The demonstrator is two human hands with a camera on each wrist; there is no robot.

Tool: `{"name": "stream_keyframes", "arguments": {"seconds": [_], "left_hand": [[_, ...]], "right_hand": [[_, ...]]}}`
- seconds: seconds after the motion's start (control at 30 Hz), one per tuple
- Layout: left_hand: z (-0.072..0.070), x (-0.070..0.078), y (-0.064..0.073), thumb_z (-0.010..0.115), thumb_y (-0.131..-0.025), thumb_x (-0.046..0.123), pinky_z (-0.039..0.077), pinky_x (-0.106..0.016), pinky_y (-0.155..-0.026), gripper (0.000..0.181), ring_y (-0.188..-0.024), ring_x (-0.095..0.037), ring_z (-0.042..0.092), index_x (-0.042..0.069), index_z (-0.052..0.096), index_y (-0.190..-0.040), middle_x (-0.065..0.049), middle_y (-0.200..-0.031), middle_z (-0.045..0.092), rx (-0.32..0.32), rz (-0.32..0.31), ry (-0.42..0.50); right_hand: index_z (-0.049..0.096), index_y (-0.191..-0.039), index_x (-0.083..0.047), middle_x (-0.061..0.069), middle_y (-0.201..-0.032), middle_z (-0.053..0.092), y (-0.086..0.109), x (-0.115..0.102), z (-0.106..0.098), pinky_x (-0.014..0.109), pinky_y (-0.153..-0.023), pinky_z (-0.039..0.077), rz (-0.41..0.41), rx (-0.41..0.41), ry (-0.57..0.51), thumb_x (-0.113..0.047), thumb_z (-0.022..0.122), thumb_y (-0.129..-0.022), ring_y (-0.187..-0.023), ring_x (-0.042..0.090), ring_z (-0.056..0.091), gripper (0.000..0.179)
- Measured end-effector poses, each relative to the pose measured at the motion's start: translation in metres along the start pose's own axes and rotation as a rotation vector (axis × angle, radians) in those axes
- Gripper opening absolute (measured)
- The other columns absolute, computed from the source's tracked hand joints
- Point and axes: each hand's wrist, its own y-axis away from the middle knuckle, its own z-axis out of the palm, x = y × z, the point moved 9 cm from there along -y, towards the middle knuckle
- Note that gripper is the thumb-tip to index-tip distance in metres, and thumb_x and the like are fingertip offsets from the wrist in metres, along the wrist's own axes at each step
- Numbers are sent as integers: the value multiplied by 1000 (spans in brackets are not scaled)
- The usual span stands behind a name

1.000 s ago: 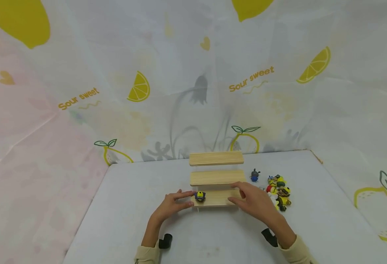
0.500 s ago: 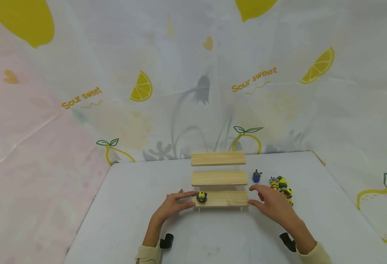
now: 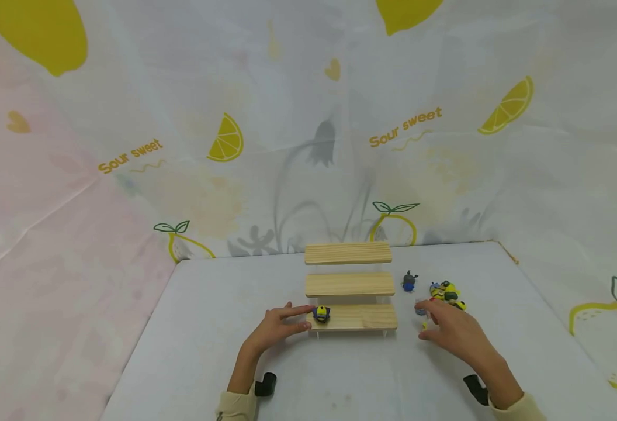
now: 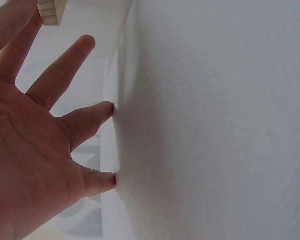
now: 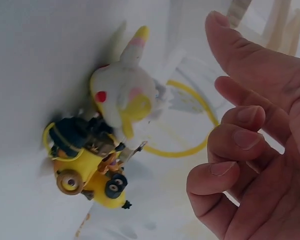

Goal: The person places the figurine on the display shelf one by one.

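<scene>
A small yellow-and-blue toy figure [image 3: 321, 314] sits at the left end of the lowest step of a three-step wooden display stand [image 3: 361, 318]. My left hand [image 3: 274, 327] is at that end, its fingertips right at the board's edge beside the figure. In the left wrist view its fingers spread, and two fingertips rest on the white cloth [image 4: 215, 125]. My right hand [image 3: 458, 334] hovers over the toys right of the stand, thumb apart and fingers loosely bent, holding nothing. Before it, the right wrist view shows a white toy figure [image 5: 122, 90] with yellow tips and red cheek.
Several yellow toy figures [image 3: 449, 290] lie piled beyond my right hand, partly hidden by it. A grey-and-blue figure [image 3: 408, 282] stands apart, right of the middle step [image 3: 349, 284]. A lemon-print backdrop [image 3: 287, 193] rises behind the table.
My right hand has moved from the lowest step rightward to the toys, leaving the step's right end in sight. My left hand stays at the stand's left end; the figure there keeps its place.
</scene>
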Motion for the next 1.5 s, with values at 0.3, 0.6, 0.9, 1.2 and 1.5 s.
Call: {"name": "stream_keyframes", "arguments": {"seconds": [0.3,0.6,0.9,1.2,1.5], "left_hand": [[1,1,0,74,-89,37,-13,-76,-101,45,-143,-41,26,25,67,-131,2,-134,60,1,12,-3],[1,2,-1,74,-89,37,-13,-76,-102,44,-143,-40,27,26,67,-131,3,-133,60,3,20,-10],[0,1,-1,75,-88,37,-13,-75,-102,43,-143,-39,27,28,68,-130,2,-133,61,6,6,-7],[0,0,0,74,-88,39,-12,-76,-102,44,-143,-40,27,28,68,-130,-1,-134,60,7,5,-18],[0,-2,0,74,-89,39,-13,-76,-101,45,-143,-40,27,24,68,-130,0,-134,60,9,1,-16]], "right_hand": [[68,-119,-11,8,-108,62,-1,12,5,41,-65,54,-3,-38,75,-18,92,-66,-85,22,62,59],[66,-115,-13,9,-103,59,0,22,11,43,-63,54,32,-70,141,-19,96,-58,-82,22,60,65],[56,-114,-12,12,-99,58,0,29,11,43,-58,53,69,-44,226,-17,97,-56,-81,27,61,72],[65,-106,-9,6,-87,54,5,27,3,34,-52,48,64,22,253,-7,90,-68,-67,18,50,46],[75,-93,-13,-4,-78,47,8,18,-1,25,-50,36,-6,109,234,-11,90,-68,-63,11,41,29]]}}
